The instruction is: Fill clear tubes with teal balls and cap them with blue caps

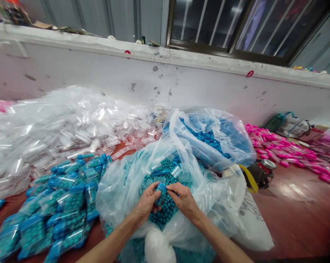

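The left hand (151,197) pinched a small blue-topped packet (161,190) between thumb and fingers. The right hand (182,199) had thumb and index fingertips pressed together at the packet's right edge; whether they gripped it could not be determined. Loose teal beads (162,218) lay beneath the fingers, inside a large clear bag (114,193). Filled packets (68,201) were located left of the fingers; blue pieces (205,137) lay beyond them, to the right.

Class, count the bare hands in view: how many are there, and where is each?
2. The left hand holds a blue-topped packet over the open bag of turquoise beads; the right hand is close by the packet's right side. No others show.
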A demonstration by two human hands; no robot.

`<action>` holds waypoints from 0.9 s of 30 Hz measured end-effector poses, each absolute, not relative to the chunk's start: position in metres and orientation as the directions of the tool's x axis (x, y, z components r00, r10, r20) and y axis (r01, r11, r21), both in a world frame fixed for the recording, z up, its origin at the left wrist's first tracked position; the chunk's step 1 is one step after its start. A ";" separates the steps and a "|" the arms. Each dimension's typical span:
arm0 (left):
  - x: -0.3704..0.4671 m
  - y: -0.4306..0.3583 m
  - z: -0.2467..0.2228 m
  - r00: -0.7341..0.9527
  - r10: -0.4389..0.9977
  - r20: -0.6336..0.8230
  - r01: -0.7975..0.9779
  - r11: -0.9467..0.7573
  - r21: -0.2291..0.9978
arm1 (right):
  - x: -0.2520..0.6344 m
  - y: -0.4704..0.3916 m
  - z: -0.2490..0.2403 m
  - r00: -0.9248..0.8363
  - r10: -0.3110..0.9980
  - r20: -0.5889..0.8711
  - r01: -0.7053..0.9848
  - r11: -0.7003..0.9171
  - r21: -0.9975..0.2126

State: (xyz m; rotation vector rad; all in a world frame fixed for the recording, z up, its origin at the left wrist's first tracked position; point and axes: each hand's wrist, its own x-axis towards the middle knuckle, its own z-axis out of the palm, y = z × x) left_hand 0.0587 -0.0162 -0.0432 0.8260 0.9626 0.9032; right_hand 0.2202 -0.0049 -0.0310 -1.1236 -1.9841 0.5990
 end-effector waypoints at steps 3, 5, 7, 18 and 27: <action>0.060 -0.017 -0.046 0.266 0.914 -0.307 -0.250 0.373 0.894 | 0.221 -0.003 -0.030 -0.361 0.856 0.370 0.479 0.511 -0.714; 0.061 -0.019 -0.047 0.241 0.922 -0.303 -0.247 0.360 0.900 | 0.220 -0.002 -0.026 -0.418 0.830 0.370 0.466 0.546 -0.696; 0.062 -0.021 -0.046 0.219 0.924 -0.313 -0.235 0.361 0.902 | 0.221 -0.002 -0.022 -0.477 0.800 0.363 0.440 0.575 -0.690; 0.062 -0.021 -0.034 0.266 0.913 -0.310 -0.220 0.370 0.902 | 0.223 -0.003 -0.028 -0.344 0.924 0.168 0.256 0.265 -0.930; 0.059 -0.022 -0.035 0.294 0.914 -0.279 -0.146 0.331 0.932 | 0.226 -0.001 -0.028 -0.362 0.932 -0.023 0.122 0.023 -0.992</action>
